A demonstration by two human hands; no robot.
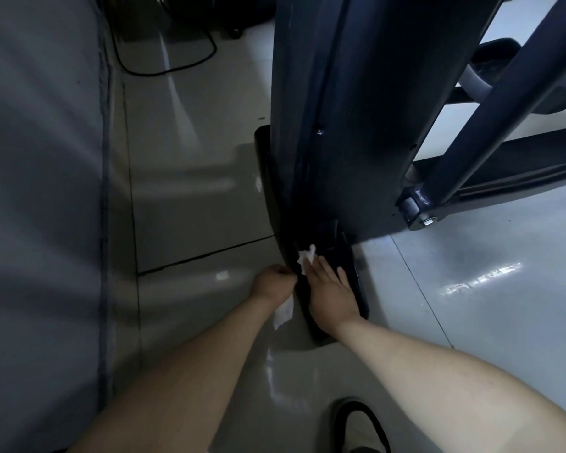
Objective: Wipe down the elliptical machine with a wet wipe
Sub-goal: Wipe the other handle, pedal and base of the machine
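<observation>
Two bare hands work low at the foot of the elliptical machine point(356, 93). Right hand point(329, 291) lies palm down on the black base bar point(265, 165), toward the bar's near end. Its fingers are straight and a little apart, and the fingertips press a crumpled wet wipe point(307, 256) onto the bar's top, just where the dark upright housing comes down to it. The thumb is hidden, so it is unclear whether it touches the wipe.

Left hand point(273, 282) sits just beside the bar's left edge. Its fingers are curled tight into a fist, clamped on a second white wipe piece point(283, 311) that hangs out below the hand over the floor point(193, 223). Too dark there to tell whether the fist touches the bar. The hands are close together; contact between them is unclear.

The glossy pale tile floor carries the machine. A dark swing arm point(490, 103) slants from the top right down to a pivot joint point(415, 207), just right of the housing. A black cable point(164, 73) loops on the floor near the top edge. A grey sheet-like surface point(40, 191) fills the left edge. A dark shoe point(360, 426) is on the floor at the bottom edge, below the right forearm.
</observation>
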